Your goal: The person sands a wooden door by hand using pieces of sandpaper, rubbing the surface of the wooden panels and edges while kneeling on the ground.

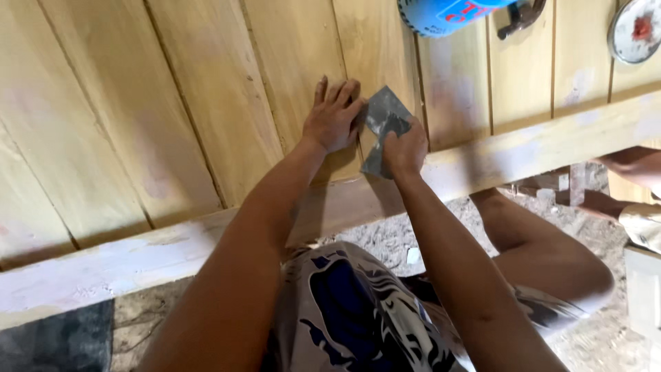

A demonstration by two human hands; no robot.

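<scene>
Hand-sanding of a pale wooden panel [227, 103]: the right hand [405, 150] pinches a folded grey sheet of sandpaper [383, 122] against a board seam, while the left hand [332, 117] presses flat beside it, fingers together. Continuing appears to call for firm strokes along the grain. The panel's paint-smeared frame rail [138, 258] overhangs sandy ground [385, 238]; a blue power tool [441, 14] lies on the boards.

This is a rough woodworking workshop, likely open-air. A large panel of pale yellow grooved wooden boards [206, 117] fills the upper frame, edged by a whitish filler-smeared wooden rail [523, 148]. Below lies a bare dirt floor strewn with sawdust and wood scraps [551, 207]. A blue round power tool [441, 14] and a dark metal hammer head [521, 17] rest at the top right.
</scene>
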